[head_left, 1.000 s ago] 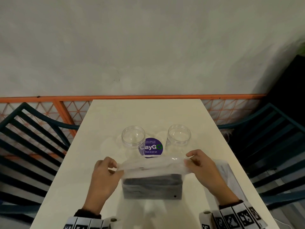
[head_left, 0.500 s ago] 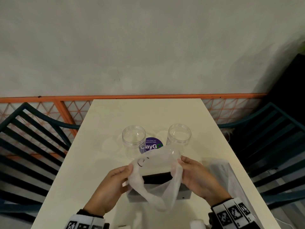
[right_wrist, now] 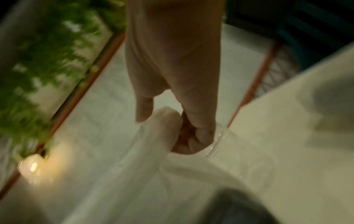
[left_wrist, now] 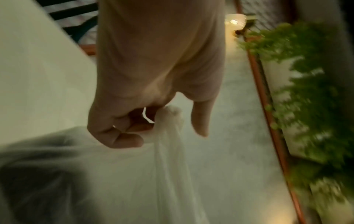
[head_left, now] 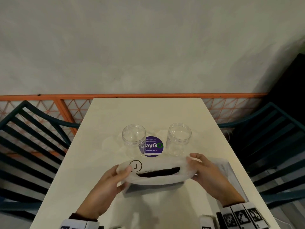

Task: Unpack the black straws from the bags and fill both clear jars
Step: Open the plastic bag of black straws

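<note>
Stretched wide again, the thin, slippery bag [head_left: 156, 176] at lower centre is pinched by left hand [head_left: 113, 180] and right hand [head_left: 203, 172] at its mouth, showing light straws [head_left: 159, 172] best grasped bundled.

Cream bench [head_left: 105, 162], centre of frame. On it: two clear jars, left [head_left: 134, 138] and right [head_left: 179, 138]; purple round sticker [head_left: 153, 147] between them; translucent bag [head_left: 156, 177] at lower centre.
</note>
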### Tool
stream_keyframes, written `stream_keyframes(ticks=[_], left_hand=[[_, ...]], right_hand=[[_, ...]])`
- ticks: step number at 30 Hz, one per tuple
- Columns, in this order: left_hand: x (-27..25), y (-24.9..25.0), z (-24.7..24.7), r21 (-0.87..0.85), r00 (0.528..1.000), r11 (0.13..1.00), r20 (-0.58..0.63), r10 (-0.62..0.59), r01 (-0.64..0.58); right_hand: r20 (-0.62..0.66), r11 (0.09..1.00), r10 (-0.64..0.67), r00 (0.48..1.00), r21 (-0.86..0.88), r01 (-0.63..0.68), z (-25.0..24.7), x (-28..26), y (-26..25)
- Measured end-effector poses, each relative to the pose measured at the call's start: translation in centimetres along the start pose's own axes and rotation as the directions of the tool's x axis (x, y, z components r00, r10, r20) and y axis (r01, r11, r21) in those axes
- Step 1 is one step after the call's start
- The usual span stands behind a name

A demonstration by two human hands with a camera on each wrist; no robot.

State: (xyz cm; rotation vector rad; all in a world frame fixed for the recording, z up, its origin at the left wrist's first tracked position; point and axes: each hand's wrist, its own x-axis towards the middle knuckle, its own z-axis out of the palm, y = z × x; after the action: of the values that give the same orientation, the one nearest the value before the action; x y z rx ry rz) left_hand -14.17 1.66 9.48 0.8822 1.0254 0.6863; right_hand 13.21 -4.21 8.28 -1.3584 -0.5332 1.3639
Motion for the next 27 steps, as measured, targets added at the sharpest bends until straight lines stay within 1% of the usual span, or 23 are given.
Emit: stream_keyframes(ticks=[1, 2, 3, 4, 5, 6, 7, 8, 9, 11, 12, 14, 17, 20, 22, 24, 25, 26, 27], left_hand=[[0.1, -0.3, 0.0, 0.075, 0.999, 0.997, -0.048, 0.019, -0.015], [0.1, -0.5, 0.0, 0.135, 0.995, 0.991, -0.097, 0.033, -0.019], [0.1, -0.7, 0.1, 0.186, 0.989, 0.982, -0.139, 0.044, -0.018], [0.2, -0.7, 0.2, 0.248, 0.982, 0.969, -0.179, 0.065, -0.019], [0.2, -0.8, 0.4, 0.324, 0.970, 0.946, -0.220, 0.104, -0.028], [0.2, -0.8, 0.5, 0.402, 0.952, 0.914, -0.262, 0.160, -0.042], [0.2, -0.8, 0.5, 0.475, 0.928, 0.877, -0.295, 0.229, -0.065], [0.1, -0.7, 0.5, 0.543, 0.901, 0.835, -0.314, 0.300, -0.089], [0.1, -0.6, 0.5, 0.603, 0.876, 0.790, -0.319, 0.362, -0.107], [-0.1, -0.3, 0.1, 0.694, 0.847, 0.709, -0.296, 0.442, -0.127], [-0.1, -0.3, -0.1, 0.715, 0.844, 0.685, -0.277, 0.459, -0.138], [-0.3, -0.3, -0.3, 0.734, 0.862, 0.660, -0.223, 0.455, -0.158], [-0.5, -0.9, 0.1, 0.721, 0.907, 0.671, -0.150, 0.394, -0.172], [-0.3, -1.6, 0.1, 0.762, 0.906, 0.623, -0.121, 0.406, -0.177], [-0.3, -1.9, -0.2, 0.770, 0.912, 0.611, -0.100, 0.397, -0.181], [-0.2, -2.0, -0.7, 0.765, 0.925, 0.617, -0.074, 0.372, -0.187], [-0.2, -2.1, -0.8, 0.752, 0.930, 0.632, -0.068, 0.360, -0.189], [-0.2, -2.1, -0.9, 0.718, 0.938, 0.671, -0.073, 0.340, -0.187], [-0.1, -2.1, -1.0, 0.636, 0.951, 0.751, -0.084, 0.298, -0.180]], right_hand=[[-0.010, 0.978, -0.047, 0.999, -0.205, 0.044, -0.2, 0.0, 0.4], [-0.020, 0.911, -0.096, 0.995, -0.406, 0.080, -0.2, -0.1, 0.7], [-0.045, 0.823, -0.150, 0.988, -0.560, 0.099, -0.3, 0.1, 1.1], [-0.078, 0.743, -0.215, 0.973, -0.660, 0.112, -0.3, 0.0, 1.3], [-0.101, 0.686, -0.266, 0.959, -0.719, 0.114, -0.3, 0.1, 1.5], [-0.120, 0.662, -0.284, 0.951, -0.742, 0.104, -0.2, 0.2, 1.7], [-0.118, 0.660, -0.278, 0.953, -0.744, 0.101, -0.1, 0.3, 1.8], [-0.104, 0.690, -0.252, 0.962, -0.716, 0.104, 0.0, 0.3, 1.8], [-0.097, 0.758, -0.205, 0.974, -0.645, 0.095, 0.2, 0.3, 1.7], [-0.065, 0.915, -0.090, 0.994, -0.399, 0.057, 0.7, 0.2, 1.2], [-0.042, 0.961, -0.038, 0.998, -0.277, 0.025, 0.9, 0.1, 0.9], [0.016, 0.996, 0.042, 0.999, -0.078, -0.040, 1.2, 0.0, 0.5], [0.101, 0.978, 0.111, 0.989, 0.165, -0.127, 1.7, 0.1, 0.6], [0.204, 0.923, 0.167, 0.965, 0.312, -0.226, 1.7, 0.2, 0.9], [0.270, 0.871, 0.168, 0.948, 0.409, -0.271, 1.1, 0.4, 0.8], [0.278, 0.838, 0.176, 0.944, 0.461, -0.292, 0.6, 0.4, 0.7], [0.259, 0.830, 0.184, 0.948, 0.475, -0.291, 0.5, 0.4, 0.7], [0.221, 0.822, 0.188, 0.957, 0.497, -0.277, 0.4, 0.4, 0.9], [0.189, 0.825, 0.199, 0.962, 0.498, -0.268, 0.4, 0.4, 0.9]])
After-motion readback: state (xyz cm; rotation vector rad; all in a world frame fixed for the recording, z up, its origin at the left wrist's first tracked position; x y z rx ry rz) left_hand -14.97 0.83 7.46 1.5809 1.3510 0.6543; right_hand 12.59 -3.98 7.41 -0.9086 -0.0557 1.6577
